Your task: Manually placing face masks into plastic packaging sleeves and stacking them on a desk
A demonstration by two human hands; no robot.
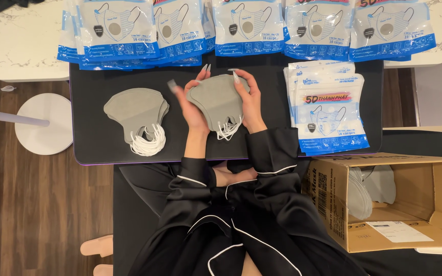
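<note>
Black mat [98, 143] on low table, wood floor around. Left hand [193, 105] and right hand [249, 99] closed around stack of grey masks [218, 99], held above mat centre. Second grey mask pile [136, 115] lying left. Empty pouches [328, 110] right; cardboard box [394, 225] beside.

Illumination is even, soft and moderately bright from overhead, with faint shadows only. Mild glare shows on the glossy mask packets [328, 110]; the black mat [98, 143] reads flat, without detail. Focus is sharp overall, except motion blur on the left hand [190, 105] fingertips.
</note>
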